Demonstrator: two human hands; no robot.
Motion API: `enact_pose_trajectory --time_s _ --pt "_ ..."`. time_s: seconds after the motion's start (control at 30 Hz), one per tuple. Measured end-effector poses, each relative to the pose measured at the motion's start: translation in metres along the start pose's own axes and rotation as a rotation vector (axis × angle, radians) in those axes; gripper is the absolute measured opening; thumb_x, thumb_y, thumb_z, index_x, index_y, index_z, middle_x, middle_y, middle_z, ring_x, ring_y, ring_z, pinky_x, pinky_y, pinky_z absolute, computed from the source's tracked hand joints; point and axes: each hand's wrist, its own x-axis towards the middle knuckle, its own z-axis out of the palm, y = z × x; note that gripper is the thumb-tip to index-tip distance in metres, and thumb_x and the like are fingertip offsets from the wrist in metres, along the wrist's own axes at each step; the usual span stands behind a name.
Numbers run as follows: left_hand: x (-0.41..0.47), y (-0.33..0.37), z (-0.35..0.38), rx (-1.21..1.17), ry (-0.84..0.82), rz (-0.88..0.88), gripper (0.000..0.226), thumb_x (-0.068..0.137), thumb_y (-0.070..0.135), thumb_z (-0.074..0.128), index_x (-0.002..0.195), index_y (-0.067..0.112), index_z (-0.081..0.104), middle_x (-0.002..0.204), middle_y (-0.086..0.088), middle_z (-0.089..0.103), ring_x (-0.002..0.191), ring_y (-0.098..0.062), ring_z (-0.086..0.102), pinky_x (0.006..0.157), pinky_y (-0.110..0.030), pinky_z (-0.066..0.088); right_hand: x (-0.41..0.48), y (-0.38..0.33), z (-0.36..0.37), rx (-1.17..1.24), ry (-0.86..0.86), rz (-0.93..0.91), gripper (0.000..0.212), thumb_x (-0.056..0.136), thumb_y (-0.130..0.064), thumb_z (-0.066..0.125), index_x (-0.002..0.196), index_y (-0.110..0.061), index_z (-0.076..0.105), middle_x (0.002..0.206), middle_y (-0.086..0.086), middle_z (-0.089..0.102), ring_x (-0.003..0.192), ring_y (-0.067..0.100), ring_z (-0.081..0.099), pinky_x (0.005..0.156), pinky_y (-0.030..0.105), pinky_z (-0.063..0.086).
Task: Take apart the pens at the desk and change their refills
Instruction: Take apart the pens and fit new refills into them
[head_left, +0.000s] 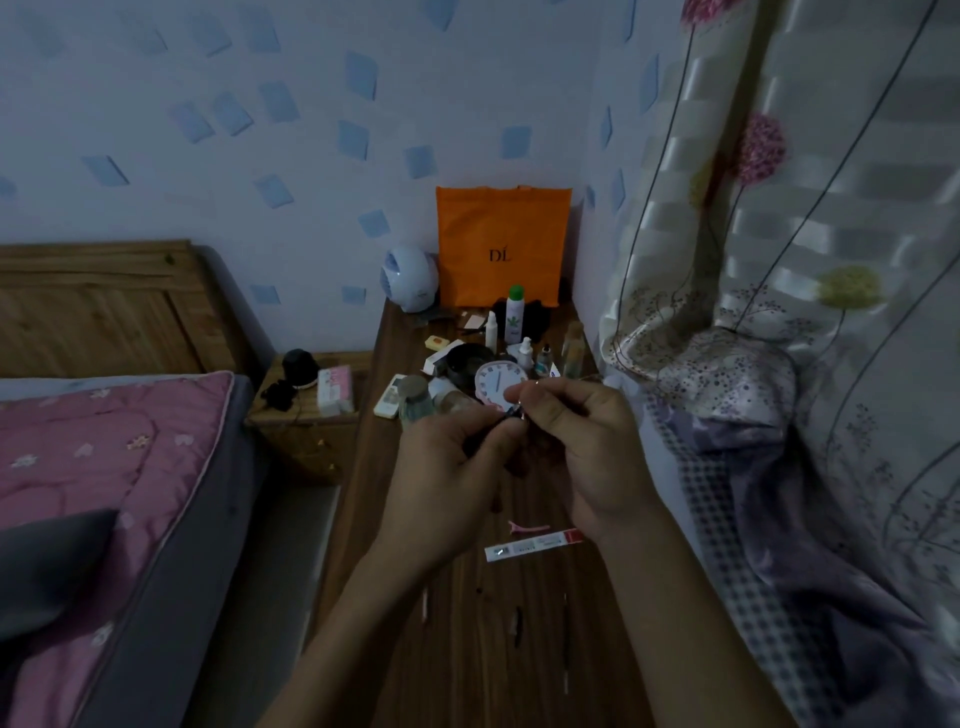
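Observation:
Both my hands are raised over the wooden desk (467, 649) and meet at a small dark pen (511, 414). My left hand (447, 467) grips its barrel, mostly hidden in the fist. My right hand (576, 447) pinches the pen's tip end between thumb and fingers. On the desk near me lie a thin refill (566, 644), a short white piece (425, 605) and a small dark part (518, 623). A white and red refill packet (530, 545) lies just below my right wrist, with a pink clip (527, 528) beside it.
At the desk's far end stand an orange bag (501, 244), a white clock (498, 387), bottles (514, 314), a jar (414, 397) and a remote (390, 396). A bed with a pink quilt (104, 467) is on the left, a curtain (805, 260) on the right.

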Motion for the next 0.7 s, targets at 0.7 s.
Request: enact_pose_trajectory --time_s 0.7 --pt "-0.039 -0.1 0.029 -0.2 -0.098 -0.424 0.023 0.099 0.015 0.053 0.088 0.006 0.071 0.055 0.001 0.064 0.042 -0.011 0.055 0.043 -0.024 0.043 -0.018 0.105 -0.057 -0.201 0.219 0.215 0.013 0.081 -0.029 0.072 0.086 -0.019 0.079 0.054 -0.005 0.058 0.058 0.011 0.056 0.057 0.024 0.048"
